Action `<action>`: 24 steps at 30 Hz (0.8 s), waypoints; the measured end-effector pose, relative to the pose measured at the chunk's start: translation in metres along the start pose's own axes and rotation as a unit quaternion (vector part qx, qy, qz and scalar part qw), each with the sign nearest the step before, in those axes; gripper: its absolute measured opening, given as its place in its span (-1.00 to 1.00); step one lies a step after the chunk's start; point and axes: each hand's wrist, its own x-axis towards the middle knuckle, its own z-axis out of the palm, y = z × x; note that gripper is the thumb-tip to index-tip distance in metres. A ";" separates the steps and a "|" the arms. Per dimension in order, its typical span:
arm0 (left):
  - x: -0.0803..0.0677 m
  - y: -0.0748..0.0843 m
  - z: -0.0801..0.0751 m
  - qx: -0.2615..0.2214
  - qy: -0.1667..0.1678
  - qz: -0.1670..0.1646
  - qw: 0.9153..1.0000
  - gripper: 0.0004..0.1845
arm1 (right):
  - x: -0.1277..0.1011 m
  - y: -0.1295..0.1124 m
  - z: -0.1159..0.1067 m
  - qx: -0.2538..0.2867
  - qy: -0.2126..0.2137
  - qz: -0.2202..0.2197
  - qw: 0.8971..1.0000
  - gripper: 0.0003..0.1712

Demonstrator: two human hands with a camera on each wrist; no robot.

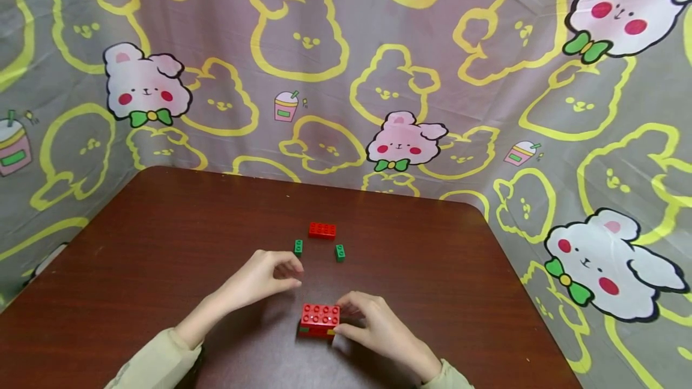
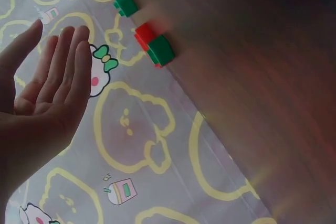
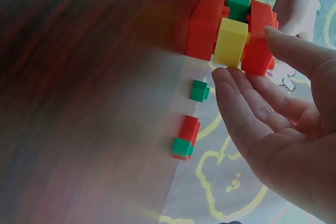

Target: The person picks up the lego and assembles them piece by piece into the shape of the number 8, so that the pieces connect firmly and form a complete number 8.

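Observation:
A small stack of toy building bricks (image 1: 320, 315) stands on the table near the front. Its red top brick (image 3: 257, 40) and red bottom brick (image 3: 205, 30) have a yellow brick (image 3: 231, 43) and a green brick (image 3: 239, 8) between them. My right hand (image 1: 375, 326) pinches the stack at its right end, thumb on the near side and fingers on the far side. My left hand (image 1: 265, 281) hovers left of the stack and behind it, fingers loosely bent, thumb apart, holding nothing. In the left wrist view that hand (image 2: 52, 87) shows an uncovered palm.
Farther back on the brown table (image 1: 216, 215) lies a loose red brick (image 1: 322, 231). In front of it sit two small green bricks, one to the left (image 1: 298, 248) and one to the right (image 1: 340, 253). A cartoon-printed curtain (image 1: 324, 101) hangs behind the table and along its sides.

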 end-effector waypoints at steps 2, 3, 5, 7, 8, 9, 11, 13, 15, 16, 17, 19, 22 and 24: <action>0.004 -0.004 -0.001 0.008 0.011 -0.005 1.000 -0.84 | 0.000 0.000 0.000 0.007 0.000 0.000 1.000 -0.72; 0.006 -0.006 -0.001 0.011 0.017 -0.007 1.000 -0.84 | 0.000 0.001 0.001 0.009 0.000 -0.001 1.000 -0.72; 0.010 -0.010 -0.002 0.019 0.025 -0.011 0.999 -0.84 | -0.001 0.001 0.001 0.013 0.001 -0.004 1.000 -0.72; 0.014 -0.014 -0.004 0.023 0.034 -0.013 0.999 -0.85 | -0.001 0.002 0.001 0.015 0.002 -0.008 1.000 -0.72; 0.016 -0.016 -0.004 0.024 0.039 -0.013 0.999 -0.85 | -0.001 0.002 0.002 0.015 0.003 -0.009 1.000 -0.72; 0.017 -0.018 -0.005 0.025 0.043 -0.013 0.999 -0.85 | -0.001 0.002 0.002 0.016 0.003 -0.010 1.000 -0.72; 0.021 -0.022 -0.005 0.026 0.052 -0.017 0.998 -0.85 | -0.001 0.003 0.002 0.019 0.001 -0.011 1.000 -0.71; 0.023 -0.025 -0.006 0.027 0.059 -0.022 0.998 -0.85 | -0.001 0.003 0.002 0.021 -0.002 -0.009 1.000 -0.71; 0.026 -0.028 -0.007 0.030 0.063 -0.028 0.997 -0.86 | 0.000 0.003 0.001 0.024 -0.005 -0.006 1.000 -0.71; 0.027 -0.030 -0.007 0.030 0.064 -0.033 0.997 -0.86 | 0.000 0.003 0.001 0.025 -0.006 -0.005 1.000 -0.71; 0.028 -0.031 -0.007 0.031 0.066 -0.036 0.997 -0.86 | 0.000 0.003 0.001 0.025 -0.007 -0.004 1.000 -0.71; 0.031 -0.032 -0.007 0.035 0.069 -0.038 0.996 -0.86 | 0.000 0.003 0.000 0.025 -0.008 -0.002 1.000 -0.71; 0.035 -0.034 -0.006 0.042 0.074 -0.041 0.996 -0.85 | 0.000 0.003 0.000 0.023 -0.009 -0.001 1.000 -0.71; 0.037 -0.035 -0.005 0.046 0.076 -0.042 0.995 -0.84 | 0.000 0.003 -0.001 0.024 -0.009 0.000 1.000 -0.71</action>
